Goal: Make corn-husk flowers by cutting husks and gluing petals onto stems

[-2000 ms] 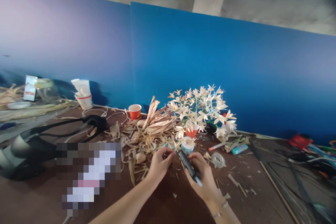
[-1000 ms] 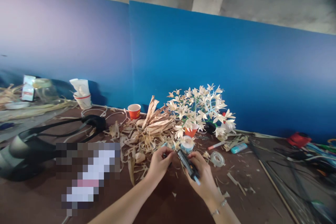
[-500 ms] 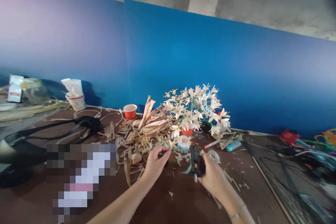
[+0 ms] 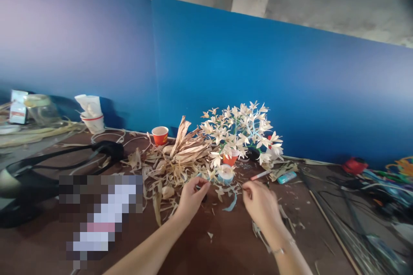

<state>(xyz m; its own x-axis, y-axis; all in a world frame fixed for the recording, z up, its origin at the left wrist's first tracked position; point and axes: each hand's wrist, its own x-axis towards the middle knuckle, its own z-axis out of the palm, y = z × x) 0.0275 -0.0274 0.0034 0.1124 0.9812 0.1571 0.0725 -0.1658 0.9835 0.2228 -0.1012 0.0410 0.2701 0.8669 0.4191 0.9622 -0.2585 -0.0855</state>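
Note:
My left hand (image 4: 191,200) is closed in a pinch, thumb and forefinger together above the table. Anything between its fingertips is too small to make out. A small dark thing shows partly beneath it. To the right, my right hand (image 4: 262,206) has its fingers curled in and back turned up; what they hold, if anything, is hidden. Between and beyond the hands stand a roll of tape (image 4: 226,173) and a light blue strip (image 4: 231,203). Behind them, a bunch of cream flowers (image 4: 240,131) on green stems rises from a red cup (image 4: 230,160).
Dried corn husks (image 4: 189,150) and scraps lie left of the flowers. A red paper cup (image 4: 160,136) and a white cup (image 4: 93,123) stand near the blue wall panel (image 4: 226,64). A pen (image 4: 260,175) and turquoise packet (image 4: 287,178) lie right; thin rods (image 4: 335,227) beyond.
The black tool with a metal tip, held in my right hand before, no longer shows. That hand has turned and its fingers have curled in. My left hand has barely moved.

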